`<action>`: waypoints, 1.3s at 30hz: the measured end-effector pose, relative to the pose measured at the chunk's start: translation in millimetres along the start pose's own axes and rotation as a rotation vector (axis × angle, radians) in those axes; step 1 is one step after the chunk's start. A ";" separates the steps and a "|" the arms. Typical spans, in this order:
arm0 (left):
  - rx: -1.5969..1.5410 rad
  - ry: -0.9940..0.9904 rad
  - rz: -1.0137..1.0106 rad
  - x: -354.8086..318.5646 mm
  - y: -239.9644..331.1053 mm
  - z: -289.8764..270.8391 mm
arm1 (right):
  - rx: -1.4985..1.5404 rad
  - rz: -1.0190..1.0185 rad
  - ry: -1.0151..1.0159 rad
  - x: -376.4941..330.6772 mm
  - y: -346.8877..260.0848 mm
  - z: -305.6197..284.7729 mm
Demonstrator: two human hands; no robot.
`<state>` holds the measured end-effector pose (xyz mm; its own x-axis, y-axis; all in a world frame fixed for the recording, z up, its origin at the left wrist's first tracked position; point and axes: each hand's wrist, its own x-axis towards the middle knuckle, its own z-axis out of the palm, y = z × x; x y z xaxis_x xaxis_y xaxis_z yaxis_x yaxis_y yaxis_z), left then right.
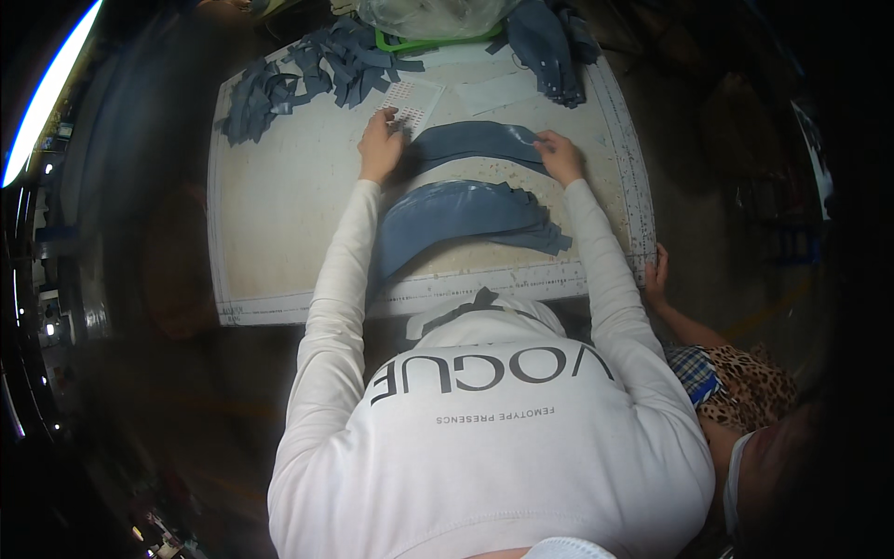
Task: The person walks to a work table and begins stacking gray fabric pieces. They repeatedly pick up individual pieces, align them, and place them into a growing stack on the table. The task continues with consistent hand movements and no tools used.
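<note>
A curved blue-grey fabric piece (475,137) lies across the middle of the table, one or more layers thick. My right hand (561,156) pinches its right end between thumb and fingers. My left hand (382,146) is beside the piece's left end, fingers apart and reaching over the edge of a white sheet with rows of small reddish marks (410,101). Nothing shows in that hand. Nearer to me rests a fanned stack of similar curved pieces (456,216), its right ends staggered.
Loose blue-grey strips (345,61) heap at the far left of the white table (279,205). A green tray (438,43) with clear plastic stands at the back, beside a blue-grey bundle (545,56). Another person's hand (657,276) touches the right table edge.
</note>
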<state>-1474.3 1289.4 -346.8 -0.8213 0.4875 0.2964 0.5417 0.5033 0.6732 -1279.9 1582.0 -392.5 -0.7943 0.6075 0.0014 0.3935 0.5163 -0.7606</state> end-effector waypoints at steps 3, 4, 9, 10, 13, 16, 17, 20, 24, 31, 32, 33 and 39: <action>0.142 -0.056 0.045 3.5 5.3 -4.6 | -0.037 -0.010 0.027 -5.2 -5.3 3.4; 0.249 -0.073 0.094 1.2 9.0 -4.8 | -0.030 -0.009 0.017 -6.7 -5.9 3.7; 0.333 -0.266 0.192 -21.6 31.8 -2.8 | -0.025 -0.059 0.029 -10.9 -6.2 0.8; 0.407 -0.271 0.194 -24.7 35.0 -2.9 | -0.039 -0.053 0.029 -12.7 -7.8 0.3; 0.434 -0.360 0.176 -24.7 39.1 -4.6 | -0.125 -0.224 0.091 -23.7 -12.5 -4.2; 0.498 -0.397 0.195 -22.4 38.1 -5.0 | -0.279 -0.323 0.106 -39.2 -14.5 -8.8; 0.517 -0.413 0.194 -21.3 37.7 -4.8 | -0.335 -0.370 0.113 -42.7 -14.7 -8.4; 0.447 -0.415 0.161 -19.7 38.7 -10.4 | -0.268 -0.417 0.111 -44.7 -13.8 -5.8; 0.150 -0.209 0.224 -30.1 48.1 -41.8 | -0.164 -0.355 0.114 -46.7 -20.9 -7.4; -0.055 -0.244 -0.027 -120.8 85.7 -90.0 | 0.040 -0.608 0.005 -87.1 -74.4 -22.6; 0.014 -0.211 -0.002 -133.1 90.6 -90.4 | 0.059 -0.656 -0.041 -93.4 -81.1 -22.3; 0.086 -0.175 0.028 -144.9 95.4 -88.9 | 0.036 -0.669 -0.067 -98.6 -87.0 -19.7; 0.222 -0.010 0.014 -173.9 107.9 -77.8 | 0.069 -0.611 -0.104 -115.1 -99.5 -14.4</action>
<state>-1286.9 1203.5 -273.1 -0.8119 0.5025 0.2972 0.5805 0.6407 0.5026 -1221.0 1469.4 -307.6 -0.9086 0.1509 0.3894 -0.1744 0.7101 -0.6822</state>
